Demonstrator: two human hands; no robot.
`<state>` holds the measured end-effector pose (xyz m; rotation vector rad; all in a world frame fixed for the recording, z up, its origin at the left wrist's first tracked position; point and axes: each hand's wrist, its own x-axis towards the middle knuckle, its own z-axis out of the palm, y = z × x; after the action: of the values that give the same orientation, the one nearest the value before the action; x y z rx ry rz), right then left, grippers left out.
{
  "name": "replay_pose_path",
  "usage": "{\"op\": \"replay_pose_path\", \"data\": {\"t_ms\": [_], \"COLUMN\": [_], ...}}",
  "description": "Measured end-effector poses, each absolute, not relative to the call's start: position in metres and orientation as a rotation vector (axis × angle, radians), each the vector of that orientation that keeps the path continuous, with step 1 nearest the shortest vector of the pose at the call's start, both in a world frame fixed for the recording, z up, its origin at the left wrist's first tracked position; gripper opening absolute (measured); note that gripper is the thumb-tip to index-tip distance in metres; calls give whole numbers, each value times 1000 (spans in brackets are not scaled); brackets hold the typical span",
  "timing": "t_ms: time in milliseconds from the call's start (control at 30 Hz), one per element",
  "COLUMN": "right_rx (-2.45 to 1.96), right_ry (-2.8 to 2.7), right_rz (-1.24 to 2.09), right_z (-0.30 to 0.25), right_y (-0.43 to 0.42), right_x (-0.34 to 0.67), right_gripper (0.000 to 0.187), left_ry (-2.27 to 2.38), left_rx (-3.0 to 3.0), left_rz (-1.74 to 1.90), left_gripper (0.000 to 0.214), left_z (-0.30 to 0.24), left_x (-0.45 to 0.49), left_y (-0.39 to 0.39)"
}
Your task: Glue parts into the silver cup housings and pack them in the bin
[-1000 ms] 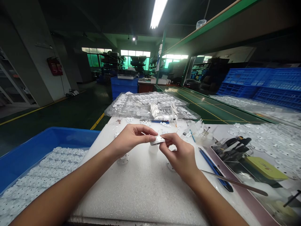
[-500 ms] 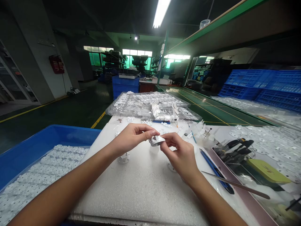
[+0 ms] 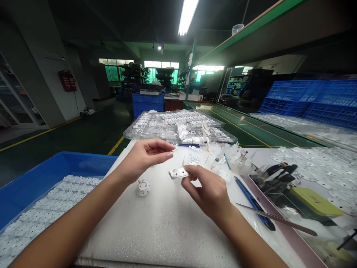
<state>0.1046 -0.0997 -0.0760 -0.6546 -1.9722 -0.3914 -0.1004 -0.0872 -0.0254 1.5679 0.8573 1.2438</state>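
Observation:
Between the thumb and fingers of my right hand (image 3: pixel 208 188) is a round white plastic part (image 3: pixel 178 173) with small dark holes, held tilted above the foam-covered worktop (image 3: pixel 156 227). My left hand (image 3: pixel 149 156) hovers to the left of it, thumb and fingers apart, with nothing between them. Below my left hand, a similar round white part (image 3: pixel 143 188) with a raised ring and holes lies on the foam. Small white pieces (image 3: pixel 194 159) lie on the worktop beyond my right hand.
Left stands a blue bin (image 3: pixel 83 160) of white parts. Clear trays (image 3: pixel 178 121) of parts lie at the far end. To the right are a blue utility knife (image 3: pixel 253 203), a metal strip (image 3: pixel 279 219), a tool box with pliers (image 3: pixel 279 175) and a yellow-green block (image 3: pixel 316 201).
My left hand has let go of the white part and moved up and left, its fingers opening. My right hand keeps the part, now turned and slightly lower.

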Motion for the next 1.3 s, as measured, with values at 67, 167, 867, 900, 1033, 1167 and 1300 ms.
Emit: {"op": "replay_pose_path", "data": {"t_ms": [67,167,867,900,1033,1167,1300], "right_rx": [-614,-622,-614,-616,-617,-606,-609], "right_ry": [-1964,-1962,-1990,-1986,-1978,-1982,-1975], "right_rz": [-405,-401,-512,-512,-521,-526,-497], "right_z": [-75,-74,-79,-79,-79,-79,-79], "right_y": [-101,-102,-101,-101,-100,-100,-100], "right_x": [104,103,105,106,106,106,106], "right_gripper": [21,17,12,12,12,11,11], "left_ry": [925,1071,1238,1220,1186,1124,1010], "left_rx": [1584,1684,2450,2443,2344,2165,2025], "left_rz": [1253,1129,430,435,485,556,710], "left_gripper": [25,32,27,25,10,26,41], "left_z": [-27,-36,-79,-83,-98,-92,-59], "left_x": [-104,-104,-3,2,10,-7,-50], "left_y": [-79,-53,71,73,83,84,64]}}
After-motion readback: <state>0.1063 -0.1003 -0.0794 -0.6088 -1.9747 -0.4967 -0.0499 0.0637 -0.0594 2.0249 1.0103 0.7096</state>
